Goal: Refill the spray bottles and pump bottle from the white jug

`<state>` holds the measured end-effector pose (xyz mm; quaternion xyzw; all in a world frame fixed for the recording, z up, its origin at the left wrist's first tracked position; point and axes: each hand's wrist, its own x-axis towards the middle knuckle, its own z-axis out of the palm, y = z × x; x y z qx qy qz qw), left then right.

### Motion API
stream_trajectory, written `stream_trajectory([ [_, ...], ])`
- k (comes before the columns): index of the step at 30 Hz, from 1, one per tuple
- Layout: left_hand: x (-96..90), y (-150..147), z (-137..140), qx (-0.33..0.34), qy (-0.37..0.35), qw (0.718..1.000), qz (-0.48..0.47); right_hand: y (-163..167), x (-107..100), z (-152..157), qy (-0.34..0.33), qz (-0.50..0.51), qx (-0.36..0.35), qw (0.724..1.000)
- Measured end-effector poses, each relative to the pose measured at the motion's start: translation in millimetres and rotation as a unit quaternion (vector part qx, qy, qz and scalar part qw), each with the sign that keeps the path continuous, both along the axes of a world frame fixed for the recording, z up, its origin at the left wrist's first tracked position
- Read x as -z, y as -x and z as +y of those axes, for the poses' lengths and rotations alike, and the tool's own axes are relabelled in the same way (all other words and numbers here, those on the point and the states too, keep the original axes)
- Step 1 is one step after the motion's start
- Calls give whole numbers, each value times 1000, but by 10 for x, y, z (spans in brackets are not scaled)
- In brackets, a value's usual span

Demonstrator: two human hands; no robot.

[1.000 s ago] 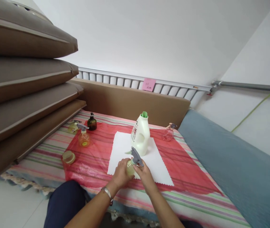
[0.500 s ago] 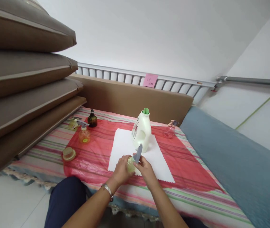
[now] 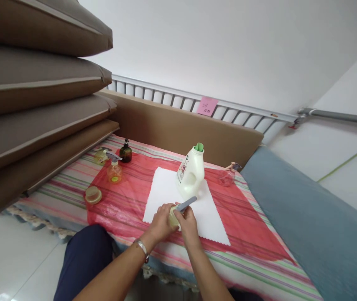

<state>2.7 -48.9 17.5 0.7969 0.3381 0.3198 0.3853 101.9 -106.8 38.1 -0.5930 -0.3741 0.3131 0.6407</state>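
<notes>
1. Head view: clamped around the yellowish body of a spray bottle [image 3: 173, 218] with the left hand [image 3: 162, 222], from 8 o'clock.
2. Gripped at the grey spray head [image 3: 187, 203] and neck with the right hand [image 3: 189, 223], from between 3 and 4 o'clock; fingers partly hidden.
3. Held between both hands, with spray head pointing toward 2 o'clock.
4. Seen against the near part of a white sheet [image 3: 213, 225]; cannot tell whether touching it.
5. Shows, at 1 o'clock from the bottle, a white jug [image 3: 192, 164] standing on the sheet.
6. Shows, at 2 o'clock, a pink spray bottle [image 3: 226, 179] on red cloth [image 3: 125, 213].
7. Shows, toward 10 o'clock, an orange spray bottle [image 3: 114, 172] and a dark pump bottle [image 3: 126, 154]; at 9, a round tub [image 3: 93, 195].
</notes>
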Motion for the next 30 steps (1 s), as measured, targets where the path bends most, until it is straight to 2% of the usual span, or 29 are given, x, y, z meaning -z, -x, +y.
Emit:
stream_trajectory([
  [4,27,-3,8,-3,-1,1000,-7,75,10,-69,-9,-6,1,1000],
  [10,8,11,33,-9,-3,1000,-15,163,23,48,10,-30,35,999],
  [13,-4,37,40,-1,-2,1000,-18,168,-32,-162,34,-59,60,996],
  [16,16,49,54,9,12,1000,-22,80,-245,-479,38,-144,91,985],
  [17,26,48,59,11,16,1000,-25,28,-356,-544,25,-221,99,970],
  [19,45,40,66,10,21,999,-29,-98,-607,-557,-8,-381,90,920],
  [20,51,35,68,9,21,999,-32,-163,-732,-506,-14,-453,64,889],
  [22,58,34,67,9,22,999,-37,-277,-949,-332,20,-550,-26,835],
  [23,59,38,65,9,21,999,-40,-316,-1031,-232,35,-570,-65,819],
  [26,41,71,64,7,21,999,-50,-338,-1172,10,67,-584,-135,798],
  [30,-60,83,70,-22,21,995,-90,-237,-1218,90,94,-588,-157,788],
])
